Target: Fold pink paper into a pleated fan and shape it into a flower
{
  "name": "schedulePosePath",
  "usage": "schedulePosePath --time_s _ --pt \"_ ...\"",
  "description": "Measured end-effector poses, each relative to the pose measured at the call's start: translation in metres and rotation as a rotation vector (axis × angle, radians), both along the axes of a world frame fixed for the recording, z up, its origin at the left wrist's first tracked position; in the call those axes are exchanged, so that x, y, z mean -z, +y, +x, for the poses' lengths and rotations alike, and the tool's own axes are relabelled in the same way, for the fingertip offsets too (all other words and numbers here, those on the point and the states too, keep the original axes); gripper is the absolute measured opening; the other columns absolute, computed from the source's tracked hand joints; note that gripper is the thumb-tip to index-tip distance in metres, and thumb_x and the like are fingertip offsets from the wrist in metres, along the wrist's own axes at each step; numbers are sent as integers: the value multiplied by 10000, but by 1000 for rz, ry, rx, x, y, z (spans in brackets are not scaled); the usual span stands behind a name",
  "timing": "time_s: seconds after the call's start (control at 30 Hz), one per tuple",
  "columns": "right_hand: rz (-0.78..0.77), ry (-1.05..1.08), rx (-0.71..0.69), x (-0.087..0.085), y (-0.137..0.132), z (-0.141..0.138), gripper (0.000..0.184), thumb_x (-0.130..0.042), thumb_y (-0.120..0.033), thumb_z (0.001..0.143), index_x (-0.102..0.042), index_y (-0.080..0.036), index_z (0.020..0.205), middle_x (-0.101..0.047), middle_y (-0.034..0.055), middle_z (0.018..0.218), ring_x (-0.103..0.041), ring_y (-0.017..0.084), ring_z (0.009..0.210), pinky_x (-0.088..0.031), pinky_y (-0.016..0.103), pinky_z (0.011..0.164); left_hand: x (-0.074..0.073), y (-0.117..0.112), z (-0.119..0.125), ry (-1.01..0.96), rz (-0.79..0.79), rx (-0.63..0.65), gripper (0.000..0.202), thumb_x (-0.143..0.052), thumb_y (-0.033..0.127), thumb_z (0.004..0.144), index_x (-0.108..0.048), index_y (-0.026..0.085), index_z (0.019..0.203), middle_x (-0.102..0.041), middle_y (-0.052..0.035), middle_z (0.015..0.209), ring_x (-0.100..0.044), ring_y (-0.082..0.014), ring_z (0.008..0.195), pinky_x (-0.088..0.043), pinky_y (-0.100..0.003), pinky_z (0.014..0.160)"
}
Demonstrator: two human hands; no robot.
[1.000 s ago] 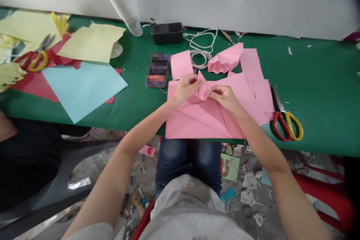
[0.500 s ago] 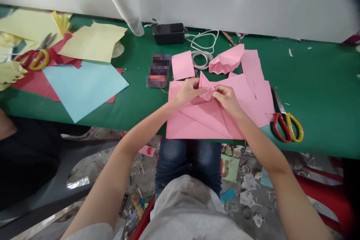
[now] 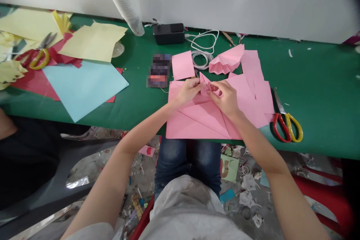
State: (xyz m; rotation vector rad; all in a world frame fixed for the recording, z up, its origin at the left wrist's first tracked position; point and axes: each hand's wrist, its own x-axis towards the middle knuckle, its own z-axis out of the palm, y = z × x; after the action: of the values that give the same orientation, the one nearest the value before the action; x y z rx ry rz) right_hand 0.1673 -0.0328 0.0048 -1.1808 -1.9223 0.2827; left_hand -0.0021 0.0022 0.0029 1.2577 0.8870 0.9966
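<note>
Between my two hands is a small folded piece of pink paper (image 3: 205,82), its pointed tip sticking up. My left hand (image 3: 190,89) pinches its left side between thumb and fingers. From the right, my right hand (image 3: 225,95) grips the paper's other edge with bent fingertips, which hide part of the folds. Under both hands lies a stack of pink paper sheets (image 3: 197,123), the top one creased. Just beyond the hands are a pleated pink paper fan (image 3: 227,60) and a pink paper square (image 3: 183,65).
Scissors (image 3: 284,118) with red and yellow handles lie right of the stack. Behind are a phone (image 3: 159,70), a black box (image 3: 168,33), a white cable (image 3: 202,59) and stacked paper cups (image 3: 126,9). A light blue sheet (image 3: 86,86) lies left; a person's arm (image 3: 6,124) shows beyond.
My right hand has shifted slightly left and turned over the folded paper, covering more of its right side. The paper's right side is drawn in narrower. My left hand stays nearly still.
</note>
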Motion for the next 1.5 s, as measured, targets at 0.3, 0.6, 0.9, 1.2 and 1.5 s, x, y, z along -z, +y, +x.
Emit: schedulePosePath --time_s 0.3,0.6,0.9,1.2,1.5 --pt "-410 536 -46 -2 10 5 133 -669 -231 734 -609 -230 852 -657 -12 815 -631 135 751 -515 281 685 2 3 -3 76 123 24 291 -623 279 815 -488 163 585 -407 34 566 -387 -78 532 -317 -233 518" --pt "-439 510 -87 -7 8 4 285 -721 -259 679 -597 -231 935 -663 11 925 -633 153 817 -484 269 644 -3 0 -3 -98 -86 78 82 -585 217 838 -590 138 817 -578 5 661 -563 -100 636 -443 -230 627" --pt "-189 309 1 -6 2 0 165 -579 -267 816 -641 -232 965 -688 19 957 -618 137 756 -495 274 653 -8 -2 -2 -182 -267 101 102 -596 193 831 -610 127 907 -646 -22 782 -632 -99 694 -502 -282 749" --pt "24 105 59 -2 3 3 232 -568 -243 825 -673 -276 1029 -650 36 942 -605 197 868 -520 366 765 -13 -12 3 -246 -308 161 92 -614 197 822 -627 129 882 -675 -34 803 -653 -123 755 -507 -320 809" --pt "19 95 1 -1 5 2 273 -529 -210 864 -677 -319 1065 -653 33 1038 -599 213 1016 -506 434 889 -12 -15 5 -145 -148 119 152 -658 94 717 -586 120 847 -631 -7 778 -599 -92 707 -470 -242 688"
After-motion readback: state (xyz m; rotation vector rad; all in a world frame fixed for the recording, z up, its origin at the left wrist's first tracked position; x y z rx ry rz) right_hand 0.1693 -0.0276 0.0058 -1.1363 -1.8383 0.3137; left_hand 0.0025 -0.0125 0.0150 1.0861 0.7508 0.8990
